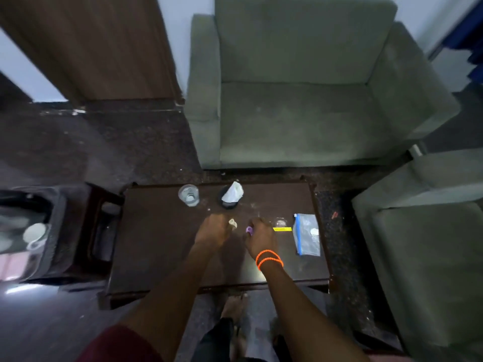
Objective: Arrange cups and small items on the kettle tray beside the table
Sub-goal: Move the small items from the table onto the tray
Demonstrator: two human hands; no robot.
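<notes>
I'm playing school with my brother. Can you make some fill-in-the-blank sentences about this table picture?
1. The right hand pinches a small ____ item.
2. The bands on the right wrist are ____.
3. The glass stands to the ____ of the dark cup stuffed with white paper.
4. The left hand holds a small ____ wrapper.

Missing words: purple; orange; left; pale

hands [236, 232] over table [162, 244], glass [188, 195]
</notes>
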